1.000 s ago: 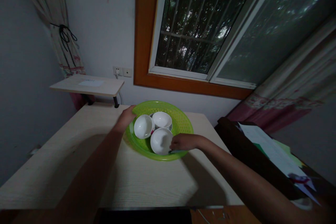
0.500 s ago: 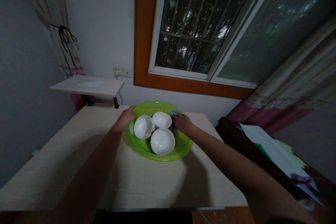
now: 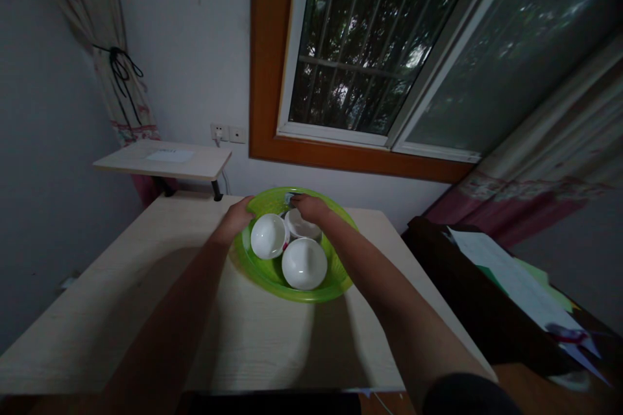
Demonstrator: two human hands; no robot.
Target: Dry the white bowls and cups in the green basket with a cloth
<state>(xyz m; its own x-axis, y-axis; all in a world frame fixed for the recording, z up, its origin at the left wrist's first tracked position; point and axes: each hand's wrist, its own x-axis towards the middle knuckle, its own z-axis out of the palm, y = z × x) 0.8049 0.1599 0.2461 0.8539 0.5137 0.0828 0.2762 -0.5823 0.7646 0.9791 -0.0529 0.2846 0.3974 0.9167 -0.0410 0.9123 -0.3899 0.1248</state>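
Note:
A green plastic basin (image 3: 257, 275) with a perforated wall stands on the desk, tilted toward me. Inside it are three white bowls: one at the left (image 3: 269, 236), one in front (image 3: 304, 264) and one behind (image 3: 302, 228), partly covered by my right forearm. My left hand (image 3: 239, 216) grips the basin's left rim. Over the basin's far side, my right hand (image 3: 309, 206) is closed on a grey cloth (image 3: 289, 198), only a small piece of which shows past the fingers.
The pale wooden desk (image 3: 170, 311) carries a small raised shelf (image 3: 195, 167) with a paper label at the back left. To the right, a dark surface holds papers (image 3: 511, 279). A window (image 3: 360, 45) and wall sockets (image 3: 228, 134) are behind.
My right hand has moved left with the cloth, from the basin's right wall to its far wall. My left hand stays on the rim, and the bowls keep their places.

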